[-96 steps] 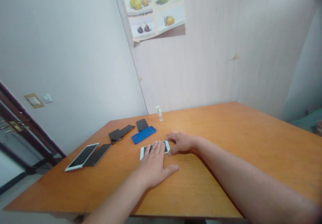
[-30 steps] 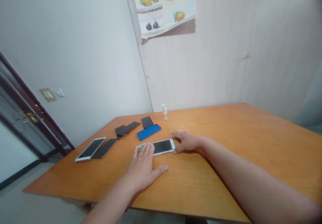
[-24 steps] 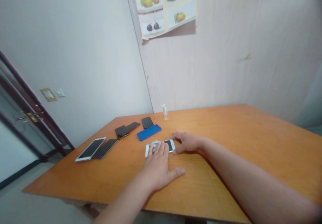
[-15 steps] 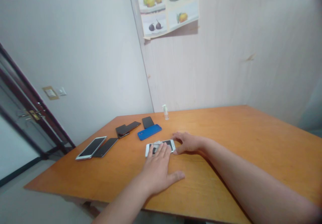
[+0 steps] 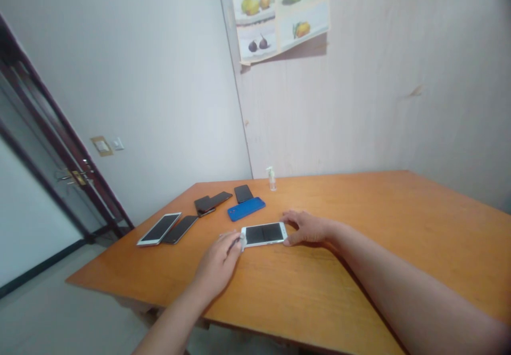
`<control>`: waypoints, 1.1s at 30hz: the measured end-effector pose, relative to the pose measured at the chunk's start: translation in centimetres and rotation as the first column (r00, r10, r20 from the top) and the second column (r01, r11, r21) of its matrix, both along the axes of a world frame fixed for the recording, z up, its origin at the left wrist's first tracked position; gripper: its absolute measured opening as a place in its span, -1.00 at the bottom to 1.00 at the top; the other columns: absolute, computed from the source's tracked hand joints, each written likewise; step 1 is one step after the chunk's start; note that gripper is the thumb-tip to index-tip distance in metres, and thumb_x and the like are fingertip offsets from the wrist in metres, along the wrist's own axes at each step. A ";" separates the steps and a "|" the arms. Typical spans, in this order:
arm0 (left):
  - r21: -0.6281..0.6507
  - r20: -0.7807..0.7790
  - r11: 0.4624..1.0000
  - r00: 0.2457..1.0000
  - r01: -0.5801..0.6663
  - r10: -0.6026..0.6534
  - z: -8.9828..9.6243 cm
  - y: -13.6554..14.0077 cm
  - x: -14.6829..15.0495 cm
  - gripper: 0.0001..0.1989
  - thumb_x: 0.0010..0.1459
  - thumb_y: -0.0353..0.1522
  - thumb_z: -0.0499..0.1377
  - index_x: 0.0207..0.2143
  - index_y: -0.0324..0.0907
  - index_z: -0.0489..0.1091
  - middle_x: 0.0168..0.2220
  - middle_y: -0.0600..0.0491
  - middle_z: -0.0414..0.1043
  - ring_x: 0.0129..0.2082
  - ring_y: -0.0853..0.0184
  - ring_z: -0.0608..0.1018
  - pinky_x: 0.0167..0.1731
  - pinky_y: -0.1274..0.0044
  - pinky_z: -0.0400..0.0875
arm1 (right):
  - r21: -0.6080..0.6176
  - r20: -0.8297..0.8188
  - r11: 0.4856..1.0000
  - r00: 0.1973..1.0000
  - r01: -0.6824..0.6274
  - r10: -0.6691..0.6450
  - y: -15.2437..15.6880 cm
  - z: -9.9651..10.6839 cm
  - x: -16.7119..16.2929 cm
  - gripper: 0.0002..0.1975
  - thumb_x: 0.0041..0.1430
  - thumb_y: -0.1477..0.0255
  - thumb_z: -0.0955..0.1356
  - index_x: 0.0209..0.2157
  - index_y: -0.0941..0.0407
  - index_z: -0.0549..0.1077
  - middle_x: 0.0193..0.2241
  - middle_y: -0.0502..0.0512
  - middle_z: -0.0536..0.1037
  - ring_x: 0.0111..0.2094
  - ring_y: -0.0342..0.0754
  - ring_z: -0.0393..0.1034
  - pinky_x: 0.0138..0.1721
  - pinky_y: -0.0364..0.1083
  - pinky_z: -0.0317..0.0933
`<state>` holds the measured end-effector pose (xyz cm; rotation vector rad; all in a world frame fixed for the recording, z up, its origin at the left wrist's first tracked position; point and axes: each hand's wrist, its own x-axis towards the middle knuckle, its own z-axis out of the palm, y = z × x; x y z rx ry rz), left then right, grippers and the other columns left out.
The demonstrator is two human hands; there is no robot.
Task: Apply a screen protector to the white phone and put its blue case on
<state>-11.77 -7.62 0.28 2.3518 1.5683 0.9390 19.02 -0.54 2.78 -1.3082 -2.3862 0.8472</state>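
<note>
A white smartphone (image 5: 264,233) with a dark screen lies face up on the wooden table, its long side running left to right. My right hand (image 5: 306,228) grips its right end, the thumb at the near corner and the fingers at the far one. At the left end is my left hand (image 5: 220,259), its fingers curled round a small whitish wipe (image 5: 242,241) that touches the phone's edge. Most of the wipe is hidden by the fingers.
Beyond the phone lie a blue phone (image 5: 246,209) and a black phone (image 5: 243,193). Further left are two overlapping dark phones (image 5: 215,201), another dark phone (image 5: 180,229) and a white tablet (image 5: 159,229). A clear pump bottle (image 5: 272,179) stands near the wall.
My left hand has slid left off the screen to the phone's left end, its fingers now curled round the wipe. My right hand keeps its hold. The view has shifted slightly left.
</note>
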 end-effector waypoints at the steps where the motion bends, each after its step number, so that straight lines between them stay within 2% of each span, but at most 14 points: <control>1: 0.012 0.053 0.999 0.998 -0.034 0.033 -0.2 0.2 -0.3 -0.65 0.35 -0.21 -0.03 0.02 -0.12 0.43 0.07 -0.05 0.49 0.08 0.20 0.50 0.10 0.35 0.36 | -0.002 0.001 1.000 1.000 0.002 -0.002 0.0 0.0 0.0 -0.32 -0.20 0.03 0.50 -0.01 0.01 0.51 0.16 0.13 0.41 0.31 0.34 0.01 0.32 0.23 -0.24; 3: 0.025 0.123 0.994 0.987 -0.108 0.104 -0.4 0.5 -0.8 -0.68 0.34 -0.24 -0.03 -0.03 -0.14 0.43 -0.02 -0.05 0.53 -0.02 0.22 0.54 0.01 0.38 0.40 | -0.006 0.005 1.000 1.000 0.008 -0.008 -0.1 0.1 0.0 -0.30 -0.20 0.03 0.50 0.02 0.00 0.50 0.18 0.14 0.39 0.31 0.34 0.00 0.32 0.24 -0.25; 5: 0.035 0.128 0.984 0.977 -0.175 0.169 -0.6 0.8 -1.0 -0.69 0.30 -0.22 0.02 -0.04 -0.16 0.41 -0.06 -0.06 0.52 -0.06 0.22 0.55 -0.04 0.40 0.40 | -0.015 0.003 1.000 1.000 0.014 -0.014 -0.2 0.2 0.0 -0.27 -0.20 0.02 0.50 0.05 0.01 0.49 0.20 0.15 0.37 0.31 0.36 -0.01 0.31 0.25 -0.25; 8: 0.041 -0.018 0.973 0.973 -0.229 0.230 -0.4 1.1 -0.6 -0.63 0.21 -0.14 0.13 -0.04 -0.17 0.43 -0.10 -0.09 0.51 -0.09 0.15 0.53 -0.09 0.38 0.38 | -0.023 -0.003 1.000 1.000 0.003 -0.003 -0.4 0.3 0.0 -0.26 -0.19 0.02 0.50 0.06 0.01 0.48 0.20 0.16 0.38 0.31 0.38 -0.01 0.31 0.27 -0.24; 10: 0.033 -0.133 0.970 0.961 -0.239 0.242 -0.2 1.2 -0.2 -0.61 0.19 -0.10 0.15 -0.08 -0.16 0.46 -0.13 -0.10 0.50 -0.11 0.11 0.51 -0.13 0.37 0.36 | -0.025 0.002 1.000 1.000 -0.002 0.002 -0.5 0.4 0.0 -0.27 -0.17 0.01 0.49 0.06 0.01 0.48 0.20 0.15 0.37 0.31 0.37 -0.01 0.31 0.26 -0.25; 12: 0.019 -0.180 0.972 0.955 -0.236 0.235 0.0 1.4 0.0 -0.62 0.20 -0.08 0.13 -0.12 -0.14 0.49 -0.17 -0.09 0.50 -0.14 0.11 0.51 -0.17 0.38 0.34 | -0.028 0.013 1.000 1.000 0.000 0.001 -0.5 0.5 0.0 -0.26 -0.17 0.01 0.49 0.08 0.00 0.47 0.22 0.14 0.35 0.32 0.37 -0.02 0.31 0.25 -0.26; 16: -0.023 -0.059 0.978 0.977 -0.208 0.207 -0.5 2.0 -0.6 -0.69 0.17 -0.11 0.16 -0.20 -0.11 0.51 -0.20 -0.03 0.49 -0.17 0.17 0.51 -0.20 0.44 0.34 | -0.014 0.022 1.000 1.000 -0.008 0.008 -0.5 0.4 0.0 -0.27 -0.14 0.01 0.48 0.08 0.02 0.46 0.18 0.16 0.38 0.28 0.36 0.06 0.28 0.25 -0.14; 19: -0.032 0.051 0.975 0.974 -0.220 0.222 -1.2 2.5 -1.4 -0.77 0.22 -0.22 0.10 -0.22 -0.14 0.48 -0.20 -0.01 0.48 -0.16 0.23 0.51 -0.17 0.48 0.35 | -0.001 0.017 1.000 1.000 -0.005 0.005 -0.4 0.3 0.0 -0.28 -0.14 0.02 0.48 0.07 0.02 0.47 0.15 0.16 0.41 0.25 0.35 0.10 0.27 0.24 -0.11; 21: -0.029 0.066 0.968 0.966 -0.248 0.249 -1.4 2.8 -1.7 -0.79 0.22 -0.31 0.06 -0.18 -0.16 0.45 -0.19 -0.01 0.47 -0.16 0.26 0.51 -0.16 0.48 0.35 | 0.000 0.015 1.000 1.000 -0.001 0.001 -0.3 0.2 0.0 -0.28 -0.15 0.02 0.49 0.06 0.02 0.47 0.15 0.16 0.41 0.25 0.36 0.10 0.27 0.24 -0.11; 23: -0.028 0.065 0.966 0.964 -0.256 0.258 -1.4 3.1 -1.9 -0.77 0.16 -0.36 0.11 -0.14 -0.17 0.44 -0.18 -0.02 0.47 -0.16 0.26 0.50 -0.16 0.48 0.34 | -0.002 0.014 1.000 1.000 0.006 -0.006 -0.2 0.2 0.0 -0.28 -0.16 0.02 0.49 0.06 0.02 0.48 0.15 0.16 0.41 0.26 0.36 0.08 0.27 0.24 -0.13; 25: -0.031 0.057 0.970 0.968 -0.241 0.243 -1.2 3.4 -1.8 -0.80 0.09 -0.38 0.18 -0.20 -0.16 0.47 -0.22 0.00 0.48 -0.17 0.25 0.50 -0.16 0.48 0.33 | -0.006 0.017 1.000 1.000 0.008 -0.008 -0.2 0.1 0.0 -0.28 -0.17 0.02 0.49 0.05 0.01 0.48 0.15 0.16 0.41 0.27 0.36 0.06 0.28 0.24 -0.14; 27: -0.039 0.060 0.973 0.971 -0.229 0.231 -1.0 3.6 -1.6 -0.92 0.06 -0.39 0.19 -0.36 -0.16 0.47 -0.31 0.04 0.49 -0.23 0.26 0.50 -0.22 0.49 0.32 | -0.005 0.015 1.000 1.000 0.002 -0.002 -0.2 0.2 0.0 -0.30 -0.16 0.01 0.49 0.04 0.01 0.49 0.15 0.15 0.41 0.28 0.36 0.05 0.28 0.24 -0.15; 29: -0.053 0.086 0.970 0.966 -0.239 0.243 -0.9 3.8 -1.5 -0.90 0.08 -0.38 0.15 -0.47 -0.16 0.42 -0.42 0.08 0.47 -0.34 0.29 0.50 -0.33 0.52 0.31 | -0.009 0.005 1.000 1.000 -0.005 0.005 -0.3 0.2 0.0 -0.30 -0.16 0.02 0.49 0.04 0.01 0.49 0.15 0.15 0.41 0.28 0.36 0.05 0.28 0.24 -0.14; 33: -0.063 0.159 0.957 0.944 -0.282 0.288 -0.1 3.6 -1.7 -0.84 0.14 -0.34 0.06 -0.46 -0.16 0.37 -0.53 0.13 0.43 -0.50 0.34 0.47 -0.49 0.57 0.25 | -0.018 -0.010 1.000 1.000 -0.003 0.003 -0.3 0.2 0.0 -0.32 -0.16 0.04 0.49 0.02 0.01 0.50 0.13 0.15 0.43 0.28 0.35 0.04 0.30 0.26 -0.21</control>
